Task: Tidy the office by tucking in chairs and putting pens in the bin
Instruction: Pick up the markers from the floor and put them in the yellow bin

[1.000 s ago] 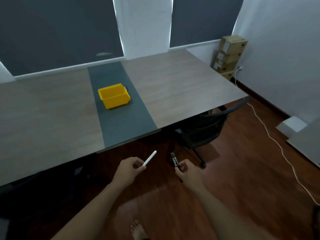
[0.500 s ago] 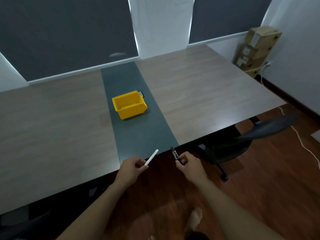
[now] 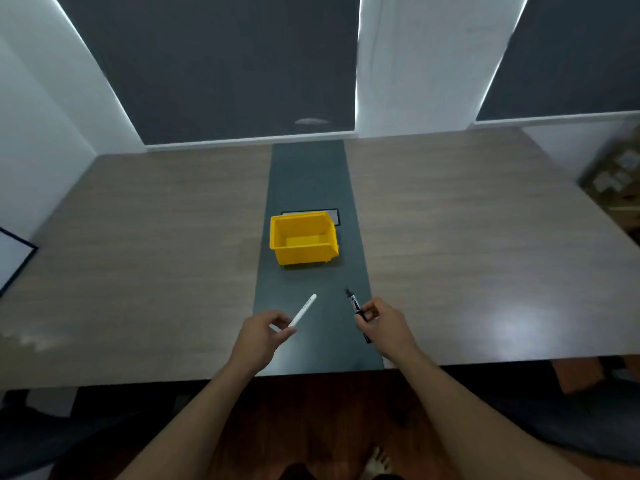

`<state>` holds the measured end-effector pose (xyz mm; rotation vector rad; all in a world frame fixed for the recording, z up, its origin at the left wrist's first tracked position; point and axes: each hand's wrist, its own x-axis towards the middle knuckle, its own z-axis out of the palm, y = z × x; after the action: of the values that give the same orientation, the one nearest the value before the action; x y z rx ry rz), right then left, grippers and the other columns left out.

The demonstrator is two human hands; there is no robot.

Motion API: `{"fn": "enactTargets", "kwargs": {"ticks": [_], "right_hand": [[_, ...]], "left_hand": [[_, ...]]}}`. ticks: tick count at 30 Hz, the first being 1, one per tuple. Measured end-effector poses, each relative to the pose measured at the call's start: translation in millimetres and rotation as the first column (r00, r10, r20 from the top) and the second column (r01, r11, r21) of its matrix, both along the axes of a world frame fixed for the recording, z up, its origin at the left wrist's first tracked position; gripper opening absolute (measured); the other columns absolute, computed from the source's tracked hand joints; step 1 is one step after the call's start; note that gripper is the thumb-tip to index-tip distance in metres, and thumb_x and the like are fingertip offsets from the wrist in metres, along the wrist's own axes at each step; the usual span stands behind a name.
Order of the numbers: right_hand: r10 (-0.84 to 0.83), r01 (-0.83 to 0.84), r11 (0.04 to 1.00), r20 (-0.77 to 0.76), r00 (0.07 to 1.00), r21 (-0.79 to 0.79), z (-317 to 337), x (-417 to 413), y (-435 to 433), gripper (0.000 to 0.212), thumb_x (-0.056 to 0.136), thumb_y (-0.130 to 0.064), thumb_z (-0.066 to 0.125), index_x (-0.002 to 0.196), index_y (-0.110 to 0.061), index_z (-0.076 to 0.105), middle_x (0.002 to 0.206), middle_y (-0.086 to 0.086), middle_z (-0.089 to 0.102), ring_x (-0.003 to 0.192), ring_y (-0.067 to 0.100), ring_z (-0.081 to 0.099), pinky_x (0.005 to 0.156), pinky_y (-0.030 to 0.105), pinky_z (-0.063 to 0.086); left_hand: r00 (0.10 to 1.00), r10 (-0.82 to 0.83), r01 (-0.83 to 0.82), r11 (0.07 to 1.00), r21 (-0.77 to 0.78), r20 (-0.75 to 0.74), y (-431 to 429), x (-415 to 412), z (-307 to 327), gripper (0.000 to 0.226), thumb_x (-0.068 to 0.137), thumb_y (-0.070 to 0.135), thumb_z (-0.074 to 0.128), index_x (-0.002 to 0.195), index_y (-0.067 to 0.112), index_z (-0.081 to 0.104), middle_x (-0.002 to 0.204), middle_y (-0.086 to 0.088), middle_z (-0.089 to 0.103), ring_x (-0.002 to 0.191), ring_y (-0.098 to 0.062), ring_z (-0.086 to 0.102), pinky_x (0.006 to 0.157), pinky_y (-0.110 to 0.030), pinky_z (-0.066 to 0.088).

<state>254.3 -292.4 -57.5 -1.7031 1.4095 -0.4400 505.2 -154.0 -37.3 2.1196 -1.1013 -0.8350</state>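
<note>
Over the counter's (image 3: 138, 271) dark centre strip (image 3: 311, 341), the left hand (image 3: 261, 336) has its fingers pinched on a white pen (image 3: 304, 310), the right hand (image 3: 381, 323) likewise on a black marker (image 3: 355, 304). Both tips point toward the yellow bin (image 3: 303, 241), standing on that strip just beyond, apart from both.

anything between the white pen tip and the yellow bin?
Nothing. In the head view, only bare dark strip of the table separates the white pen, held by the left hand, from the yellow bin.
</note>
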Motion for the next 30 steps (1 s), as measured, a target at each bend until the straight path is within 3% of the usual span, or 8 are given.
{"fn": "enactTargets", "kwargs": {"ticks": [6, 10, 12, 13, 15, 19, 23, 30], "right_hand": [[0.076, -0.076, 0.997, -0.019, 0.997, -0.001, -4, 25, -49, 0.01, 0.092, -0.021, 0.079, 0.097, -0.016, 0.072, 0.081, -0.001, 0.07, 0.067, 0.018, 0.065, 0.067, 0.034, 0.057], [0.092, -0.091, 0.995, -0.037, 0.995, 0.025, -8, 52, -76, 0.012, 0.092, -0.022, 0.079, 0.099, -0.015, 0.072, 0.083, 0.001, 0.07, 0.08, 0.025, 0.071, 0.073, 0.038, 0.06], [0.084, -0.083, 0.996, -0.05, 0.995, 0.017, -7, 68, -89, 0.012, 0.092, -0.023, 0.079, 0.098, -0.017, 0.071, 0.084, 0.002, 0.071, 0.079, 0.024, 0.071, 0.066, 0.026, 0.057], [0.077, -0.076, 0.997, -0.058, 0.995, 0.012, -6, 76, -96, 0.011, 0.093, -0.023, 0.079, 0.096, -0.018, 0.07, 0.084, 0.001, 0.071, 0.077, 0.022, 0.069, 0.059, 0.017, 0.052], [0.067, -0.067, 0.998, -0.064, 0.996, 0.012, -3, 94, -107, 0.011, 0.093, -0.023, 0.079, 0.095, -0.02, 0.069, 0.085, 0.003, 0.071, 0.073, 0.018, 0.066, 0.054, 0.011, 0.048], [0.054, -0.056, 0.998, -0.102, 0.993, -0.014, -2, 130, -130, 0.011, 0.094, -0.025, 0.078, 0.095, -0.024, 0.068, 0.086, -0.003, 0.071, 0.072, 0.013, 0.066, 0.055, 0.014, 0.05], [0.032, -0.037, 0.999, -0.138, 0.99, -0.038, -10, 161, -145, 0.015, 0.093, -0.024, 0.079, 0.103, -0.015, 0.072, 0.091, 0.005, 0.074, 0.085, 0.024, 0.071, 0.075, 0.04, 0.06], [0.074, -0.089, 0.994, -0.216, 0.973, -0.058, -18, 193, -171, 0.019, 0.094, -0.026, 0.077, 0.108, -0.014, 0.075, 0.1, 0.008, 0.074, 0.092, 0.026, 0.069, 0.084, 0.04, 0.057]], "left_hand": [[0.996, 0.058, -0.062, 0.997, -0.048, -0.069, -33, 21, -5, 0.025, 0.089, 0.024, 0.089, 0.112, 0.022, 0.079, 0.093, -0.001, 0.078, 0.077, -0.025, 0.075, 0.072, -0.034, 0.057], [0.993, 0.074, -0.079, 0.996, -0.048, -0.088, -60, 50, -13, 0.015, 0.091, 0.016, 0.085, 0.105, 0.016, 0.082, 0.091, -0.003, 0.079, 0.08, -0.02, 0.075, 0.076, -0.039, 0.061], [0.994, 0.069, -0.072, 0.997, -0.032, -0.085, -76, 68, -14, 0.011, 0.091, 0.017, 0.085, 0.103, 0.017, 0.084, 0.092, -0.004, 0.079, 0.086, -0.025, 0.075, 0.079, -0.04, 0.06], [0.994, 0.067, -0.07, 0.997, -0.028, -0.085, -84, 79, -14, 0.01, 0.091, 0.018, 0.085, 0.101, 0.018, 0.084, 0.094, -0.004, 0.079, 0.088, -0.027, 0.074, 0.077, -0.036, 0.058], [0.992, 0.078, -0.082, 0.996, -0.038, -0.099, -101, 101, -15, 0.008, 0.09, 0.02, 0.087, 0.097, 0.02, 0.085, 0.093, -0.006, 0.079, 0.089, -0.029, 0.072, 0.072, -0.027, 0.052], [0.988, 0.073, -0.081, 0.995, -0.055, -0.134, -135, 144, -15, 0.005, 0.089, 0.023, 0.088, 0.093, 0.023, 0.084, 0.09, -0.01, 0.076, 0.078, -0.022, 0.065, 0.068, -0.026, 0.048], [0.982, 0.061, -0.069, 0.997, -0.044, -0.177, -166, 180, -21, 0.005, 0.092, 0.022, 0.085, 0.098, 0.023, 0.086, 0.089, -0.003, 0.075, 0.077, -0.013, 0.062, 0.067, -0.023, 0.047], [0.983, 0.022, -0.025, 1.0, -0.016, -0.183, -215, 219, -39, 0.016, 0.097, 0.016, 0.079, 0.112, 0.019, 0.085, 0.099, -0.004, 0.079, 0.087, -0.022, 0.07, 0.071, -0.024, 0.05]]}}
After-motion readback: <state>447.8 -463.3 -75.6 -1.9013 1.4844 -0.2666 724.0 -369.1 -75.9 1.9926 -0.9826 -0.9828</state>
